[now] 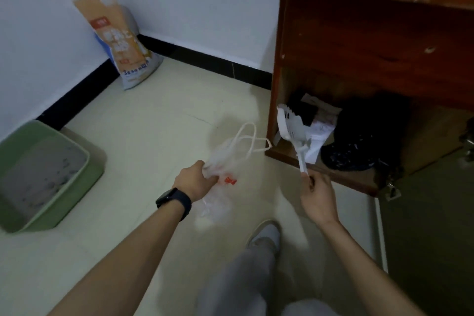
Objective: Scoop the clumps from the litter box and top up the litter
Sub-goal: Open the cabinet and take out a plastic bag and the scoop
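The cabinet (pixel 359 33) is reddish-brown wood under a glossy varnish, scuffed and chipped pale along its top edge. In its open bottom compartment a black bag (pixel 359 141) has the shine of slick plastic film, beside creased white paper (pixel 323 123). Just in front of that opening, the scoop (pixel 292 128) is matt white plastic. Left of the cabinet, the carrier bag (pixel 223 161) is thin, translucent, crinkled film. Farther left, the litter box (pixel 96 172) is smooth green plastic holding grey, grainy litter (pixel 43 169). The litter sack (pixel 123 41), well left of the cabinet, looks like printed plastic with a slight sheen. The floor (pixel 154 120) is pale, smooth tile.
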